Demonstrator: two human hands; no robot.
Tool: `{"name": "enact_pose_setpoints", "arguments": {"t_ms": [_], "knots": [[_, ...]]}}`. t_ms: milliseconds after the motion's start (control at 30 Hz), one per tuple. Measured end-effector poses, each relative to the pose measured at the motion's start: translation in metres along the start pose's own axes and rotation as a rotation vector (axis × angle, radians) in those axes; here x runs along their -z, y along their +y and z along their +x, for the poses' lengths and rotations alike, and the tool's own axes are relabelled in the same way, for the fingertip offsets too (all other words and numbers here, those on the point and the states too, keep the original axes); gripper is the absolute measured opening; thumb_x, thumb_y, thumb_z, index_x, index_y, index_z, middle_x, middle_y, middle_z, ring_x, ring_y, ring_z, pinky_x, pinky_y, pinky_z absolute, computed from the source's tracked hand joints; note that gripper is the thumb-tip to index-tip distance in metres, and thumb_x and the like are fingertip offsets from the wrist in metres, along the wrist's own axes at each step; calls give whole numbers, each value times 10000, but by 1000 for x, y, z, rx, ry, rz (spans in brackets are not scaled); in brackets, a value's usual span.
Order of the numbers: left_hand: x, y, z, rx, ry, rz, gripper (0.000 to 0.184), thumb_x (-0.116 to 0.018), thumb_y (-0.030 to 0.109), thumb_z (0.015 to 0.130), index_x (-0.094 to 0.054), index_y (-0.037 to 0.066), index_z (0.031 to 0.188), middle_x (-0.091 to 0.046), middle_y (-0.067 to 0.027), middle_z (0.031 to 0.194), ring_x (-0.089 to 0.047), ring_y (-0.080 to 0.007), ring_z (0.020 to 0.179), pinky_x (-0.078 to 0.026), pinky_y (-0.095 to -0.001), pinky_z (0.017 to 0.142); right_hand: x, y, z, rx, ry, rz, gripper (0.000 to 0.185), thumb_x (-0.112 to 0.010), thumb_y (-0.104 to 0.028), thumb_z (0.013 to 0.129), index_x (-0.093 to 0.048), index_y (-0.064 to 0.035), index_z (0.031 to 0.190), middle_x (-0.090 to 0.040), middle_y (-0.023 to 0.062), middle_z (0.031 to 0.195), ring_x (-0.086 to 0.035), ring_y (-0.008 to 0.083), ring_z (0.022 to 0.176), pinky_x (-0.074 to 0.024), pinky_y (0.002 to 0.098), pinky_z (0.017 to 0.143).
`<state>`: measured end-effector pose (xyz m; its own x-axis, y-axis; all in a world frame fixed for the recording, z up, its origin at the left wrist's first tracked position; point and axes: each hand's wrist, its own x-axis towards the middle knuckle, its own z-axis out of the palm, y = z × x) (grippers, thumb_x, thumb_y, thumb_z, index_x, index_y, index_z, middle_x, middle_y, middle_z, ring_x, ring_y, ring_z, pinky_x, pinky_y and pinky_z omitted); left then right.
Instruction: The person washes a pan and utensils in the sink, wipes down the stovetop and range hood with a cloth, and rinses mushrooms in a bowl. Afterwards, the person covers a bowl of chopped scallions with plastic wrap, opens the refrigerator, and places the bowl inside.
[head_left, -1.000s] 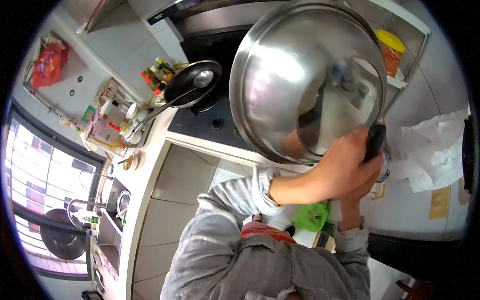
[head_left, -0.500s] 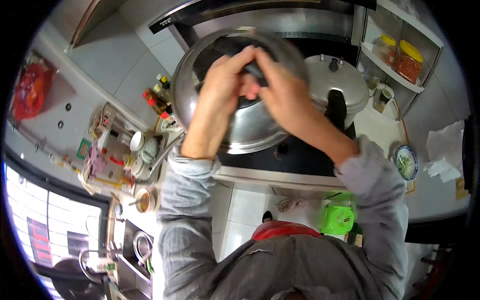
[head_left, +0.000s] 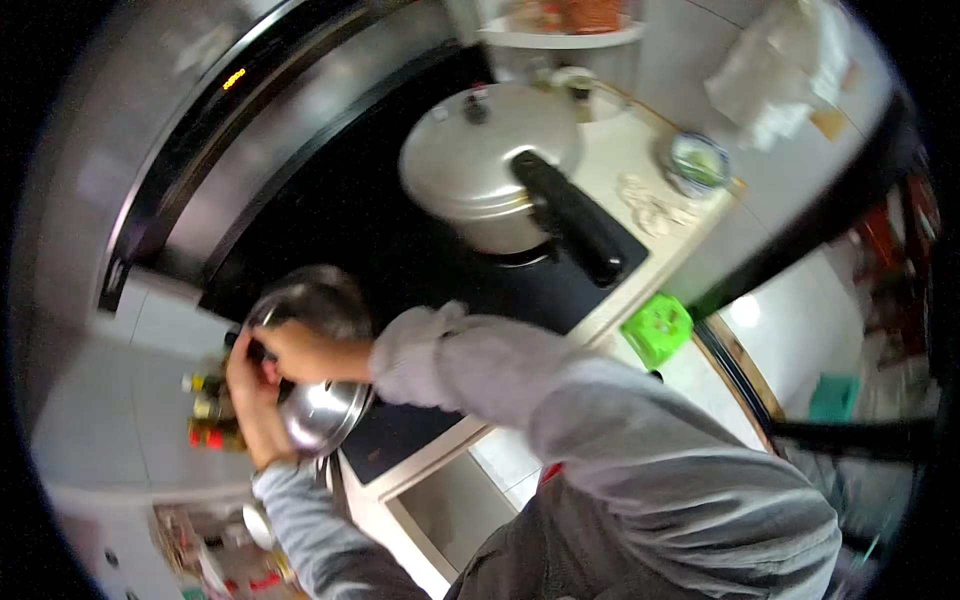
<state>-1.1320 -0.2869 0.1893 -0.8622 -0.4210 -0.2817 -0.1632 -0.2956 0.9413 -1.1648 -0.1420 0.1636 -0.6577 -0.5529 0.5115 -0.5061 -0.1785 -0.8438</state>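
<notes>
At the left of the head view is a large shiny metal pan lid (head_left: 328, 415), on or above the left side of the black cooktop (head_left: 400, 285). My right hand (head_left: 302, 350) is closed at the lid's dark handle, coming in from the right. Close against it, my left hand (head_left: 250, 388) has its fingers curled around the same handle. The handle is mostly covered by my fingers, and blur softens its outline. What lies under the lid is hidden.
A silver pressure cooker (head_left: 480, 165) stands on the cooktop, its long black handle (head_left: 575, 225) pointing towards me. A patterned bowl (head_left: 698, 165) with green pieces sits on the right counter. Several bottles (head_left: 205, 410) stand left of the lid. A green bin (head_left: 658, 328) is on the floor.
My view has turned to the right, so lid and hands now appear lower and farther left. The lid looks smaller and farther away. Both hands have stayed at its handle.
</notes>
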Motion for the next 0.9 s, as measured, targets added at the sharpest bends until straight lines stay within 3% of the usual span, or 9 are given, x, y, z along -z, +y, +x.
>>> {"name": "enact_pose_setpoints", "arguments": {"t_ms": [67, 133, 367, 400, 467, 600, 733, 867, 900], "knots": [[-9, -6, 3, 101, 120, -20, 253, -570, 356, 832, -572, 103, 844, -599, -14, 701, -469, -107, 383, -369, -212, 309, -12, 24, 0, 50, 57, -15, 306, -596, -67, 730, -523, 20, 1014, -620, 185, 743, -612, 341, 696, -476, 409, 634], [26, -25, 25, 129, 30, -4, 253, -568, 361, 832, -568, 108, 827, -581, -1, 650, -464, -110, 381, -355, -213, 313, 3, 3, -8, -252, -127, 79, 252, -565, -82, 759, -534, 8, 992, -624, 174, 808, -607, 297, 809, -458, 401, 694], [30, -33, 32, 202, -60, 3, 319, -517, 427, 854, -575, 114, 821, -567, 13, 634, -453, -91, 409, -323, -202, 323, 43, -15, -23, 51, -324, -363, 207, -583, -72, 727, -568, 2, 919, -584, 167, 978, -563, 289, 903, -437, 387, 765], [14, -33, 14, 154, -103, 25, 362, -474, 426, 884, -586, 84, 929, -613, -43, 790, -576, -153, 625, -465, -262, 490, 57, -37, -33, 105, -253, -325, 186, -583, -79, 733, -571, -6, 903, -586, 162, 966, -562, 290, 890, -437, 387, 756], [-38, -40, -50, -114, -55, -83, 419, -444, 422, 902, -560, 51, 1058, -608, -102, 972, -585, -210, 889, -490, -335, 741, 91, -78, -63, 215, -108, -257, 146, -583, -93, 745, -578, -21, 872, -590, 151, 943, -562, 290, 865, -437, 388, 738], [23, -37, 1, 129, 213, 127, 341, -503, 326, 890, -544, 73, 1114, -591, -85, 990, -557, -211, 867, -477, -322, 684, 212, -124, -162, 495, 353, -327, 141, -583, -127, 801, -602, -61, 924, -588, 104, 836, -562, 282, 790, -442, 395, 707], [-94, -27, -127, -733, 633, 307, 275, -532, 234, 883, -538, 51, 1088, -548, -66, 934, -506, -150, 784, -401, -257, 580, 352, -76, -291, -233, 774, -315, 202, -530, -91, 860, -603, -58, 1045, -616, 40, 910, -556, 123, 856, -462, 269, 760], [-241, -93, -254, -1132, 357, 391, 187, -506, 88, 863, -534, -20, 1013, -533, -118, 925, -507, -179, 790, -442, -271, 569, 525, 53, -427, -691, 1290, -523, 561, -643, -338, 762, -517, 25, 1169, -586, 189, 1058, -585, 270, 928, -461, 351, 806], [-255, -130, -266, -1196, 36, 387, 164, -516, 73, 830, -543, -39, 946, -544, -136, 939, -512, -199, 830, -454, -282, 611, 551, 62, -438, -792, 1289, -489, 646, -637, -396, 755, -486, 47, 1200, -549, 214, 1137, -570, 278, 973, -455, 356, 821]]}}
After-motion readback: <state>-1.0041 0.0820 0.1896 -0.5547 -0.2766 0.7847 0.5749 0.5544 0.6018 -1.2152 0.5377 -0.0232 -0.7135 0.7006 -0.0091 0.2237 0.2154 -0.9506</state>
